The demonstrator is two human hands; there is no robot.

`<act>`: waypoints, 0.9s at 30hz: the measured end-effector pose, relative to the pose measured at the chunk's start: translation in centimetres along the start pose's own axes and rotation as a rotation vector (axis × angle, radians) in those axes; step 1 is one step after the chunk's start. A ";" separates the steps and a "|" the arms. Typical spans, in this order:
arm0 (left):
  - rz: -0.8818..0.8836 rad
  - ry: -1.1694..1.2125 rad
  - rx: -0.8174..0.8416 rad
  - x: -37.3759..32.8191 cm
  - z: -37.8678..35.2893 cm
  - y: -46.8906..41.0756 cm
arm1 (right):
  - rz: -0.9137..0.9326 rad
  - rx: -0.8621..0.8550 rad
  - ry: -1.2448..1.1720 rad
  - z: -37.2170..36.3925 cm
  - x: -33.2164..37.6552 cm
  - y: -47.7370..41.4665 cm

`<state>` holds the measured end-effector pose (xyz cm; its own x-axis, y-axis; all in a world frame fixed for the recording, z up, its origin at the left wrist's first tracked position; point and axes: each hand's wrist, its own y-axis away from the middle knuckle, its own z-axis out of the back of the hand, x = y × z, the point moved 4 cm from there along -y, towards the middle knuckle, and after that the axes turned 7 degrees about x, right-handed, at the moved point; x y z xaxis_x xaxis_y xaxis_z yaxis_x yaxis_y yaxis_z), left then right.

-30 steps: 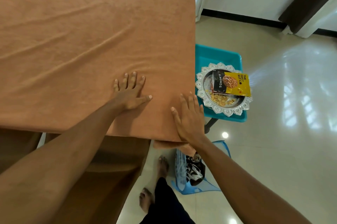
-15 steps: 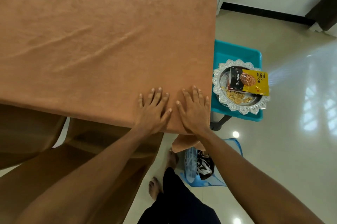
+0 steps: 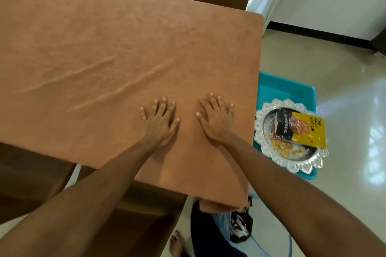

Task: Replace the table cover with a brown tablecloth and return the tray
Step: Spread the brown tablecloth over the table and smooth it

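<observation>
A bare foot (image 3: 175, 244) is standing on the glossy floor (image 3: 344, 204), beside a blue bag (image 3: 238, 225) with something dark inside. A brown-covered chair (image 3: 146, 215) is sitting tucked under the near edge of the desk, which is hidden by its cover. Two bare forearms are reaching forward. The left hand (image 3: 160, 123) and right hand (image 3: 215, 120) are lying side by side, palms down and fingers spread straight, pressing flat on the brown tablecloth (image 3: 104, 58) and gripping nothing.

The cloth is covering the whole desk top, its long axis running off to the left. Two diagonal creases are lying left of the hands. One corner is drooping over the near right edge.

Just right of the desk, a scalloped silver tray (image 3: 292, 164) is resting on a teal plastic stool (image 3: 286, 87), not yet returned. A yellow almond packet (image 3: 300, 129) is lying flat across it, long side running left to right, sticking out past the right rim. Loose nuts (image 3: 279, 148) are lying beneath it.

Likely risks: smoothing too hard could drag the cloth off-centre. Tilting the tray while lifting could slide the packet off and spill the nuts.
</observation>
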<state>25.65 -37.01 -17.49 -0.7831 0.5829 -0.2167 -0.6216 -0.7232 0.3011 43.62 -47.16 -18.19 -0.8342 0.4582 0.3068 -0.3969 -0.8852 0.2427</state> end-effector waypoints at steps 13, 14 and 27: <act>-0.081 -0.029 -0.034 -8.3 4.7 -23.7 | -0.139 -0.072 0.008 9.7 -11.9 -24.8; -0.079 -0.034 -0.042 -8.8 5.1 -25.1 | -0.153 -0.076 0.006 10.4 -12.9 -26.2; -0.113 -0.111 -0.071 -13.7 7.3 -36.8 | -0.314 -0.136 -0.062 16.2 -19.7 -37.9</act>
<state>59.41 -15.65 -18.84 -0.7035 0.6966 -0.1409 -0.7087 -0.6725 0.2132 81.32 -21.30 -18.52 -0.6399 0.7104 0.2929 -0.6817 -0.7008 0.2102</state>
